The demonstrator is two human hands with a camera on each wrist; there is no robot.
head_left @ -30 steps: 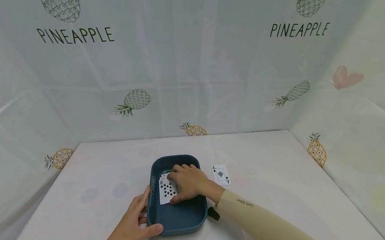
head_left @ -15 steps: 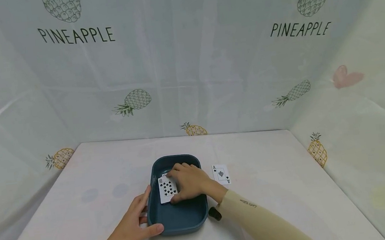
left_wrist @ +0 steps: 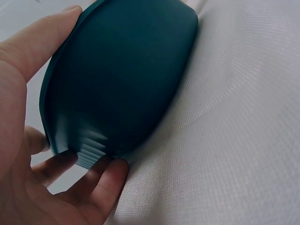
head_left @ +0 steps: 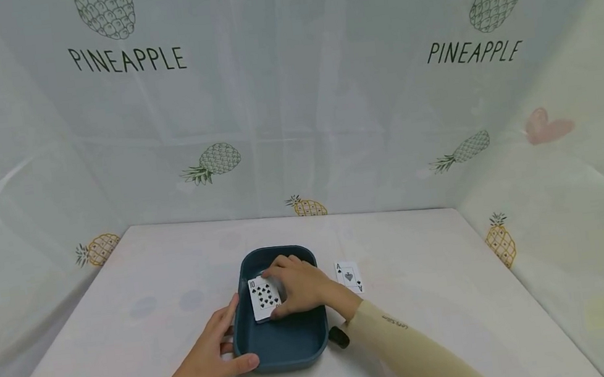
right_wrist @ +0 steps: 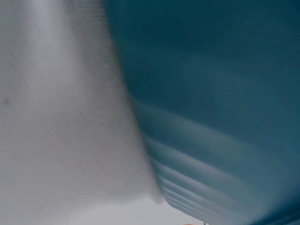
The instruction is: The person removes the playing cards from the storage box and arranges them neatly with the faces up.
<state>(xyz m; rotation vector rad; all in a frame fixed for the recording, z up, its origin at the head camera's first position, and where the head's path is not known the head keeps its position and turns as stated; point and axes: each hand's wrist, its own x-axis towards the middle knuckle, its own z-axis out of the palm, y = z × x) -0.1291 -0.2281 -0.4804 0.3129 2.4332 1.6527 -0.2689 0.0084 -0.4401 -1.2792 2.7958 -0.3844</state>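
Note:
A dark teal plastic tray [head_left: 283, 346] stands on the white cloth. My left hand [head_left: 205, 361] holds its near left side, thumb along the rim; in the left wrist view the fingers [left_wrist: 110, 187] curl against the tray's outer wall. Inside the tray my right hand [head_left: 303, 285] grips playing cards [head_left: 264, 298], its fingers at their far edge and its thumb at the near edge. The ten of spades lies face up on top, slightly turned. How many cards are beneath cannot be seen. The right wrist view shows only the tray wall [right_wrist: 211, 93], not the hand.
An ace of spades [head_left: 349, 276] lies face up on the cloth right of the tray. The wrist camera [head_left: 339, 336], a small black thing, sits below the right forearm. A pineapple-print curtain [head_left: 291, 90] hangs behind and beside the table [head_left: 432, 298].
The card edge that stuck out beyond the ten of spades is now covered. My right hand has turned the cards slightly and squared them together. My left hand keeps its place on the tray.

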